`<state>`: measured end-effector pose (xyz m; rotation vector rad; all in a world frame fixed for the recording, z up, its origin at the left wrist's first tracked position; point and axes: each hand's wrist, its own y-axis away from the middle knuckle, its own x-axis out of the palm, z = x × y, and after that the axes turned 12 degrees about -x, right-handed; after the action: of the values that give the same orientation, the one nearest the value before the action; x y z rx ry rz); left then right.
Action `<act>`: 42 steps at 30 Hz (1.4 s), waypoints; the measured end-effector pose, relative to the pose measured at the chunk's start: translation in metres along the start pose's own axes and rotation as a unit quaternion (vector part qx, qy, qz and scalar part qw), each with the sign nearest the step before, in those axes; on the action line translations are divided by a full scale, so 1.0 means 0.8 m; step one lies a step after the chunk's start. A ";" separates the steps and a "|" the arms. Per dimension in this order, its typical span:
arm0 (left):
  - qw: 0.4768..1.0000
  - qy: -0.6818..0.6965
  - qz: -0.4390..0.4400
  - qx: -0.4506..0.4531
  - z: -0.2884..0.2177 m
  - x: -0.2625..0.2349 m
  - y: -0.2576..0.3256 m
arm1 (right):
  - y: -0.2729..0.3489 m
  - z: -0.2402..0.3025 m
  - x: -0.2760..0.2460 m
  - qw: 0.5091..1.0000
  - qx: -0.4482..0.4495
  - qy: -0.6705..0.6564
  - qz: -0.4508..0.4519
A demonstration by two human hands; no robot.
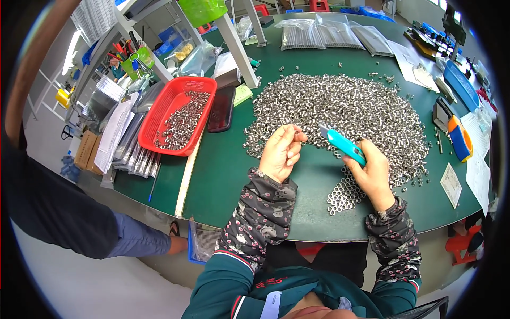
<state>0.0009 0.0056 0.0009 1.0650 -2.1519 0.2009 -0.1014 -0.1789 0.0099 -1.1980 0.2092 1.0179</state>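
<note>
My right hand (370, 171) is wrapped round a teal utility knife (345, 147), its blade pointing up and left toward my other hand. Thumb and fingers of my left hand (283, 150) are pinched together at the near edge of a large heap of small shiny metal rings (340, 103). Whatever is between those fingertips is too small to make out. A flat patch of metal rings (344, 195) lies in a single layer, close together, left of my right wrist and nearer to me than the heap.
A red plastic basket (150, 127) with more rings stands left, beside a dark phone-like slab (221, 110). Bagged parts (303, 36) lie at the back of the green table (223, 175). An orange-and-blue tool (460, 139) lies right. Another person (69, 204) stands left.
</note>
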 end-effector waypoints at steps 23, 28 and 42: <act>0.998 -0.004 -0.023 0.060 -0.005 -0.009 0.000 | -0.009 0.017 -0.031 0.984 -0.110 -0.006 0.137; 0.998 -0.008 -0.023 0.066 -0.005 -0.007 -0.001 | -0.007 0.014 -0.032 0.983 -0.099 -0.005 0.157; 0.998 -0.031 -0.005 0.051 0.001 -0.007 -0.002 | -0.004 0.012 -0.018 0.997 -0.049 -0.030 0.059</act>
<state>0.0044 0.0078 -0.0036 1.1526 -2.2116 0.2799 -0.1106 -0.1785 0.0244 -1.2545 0.1868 1.1773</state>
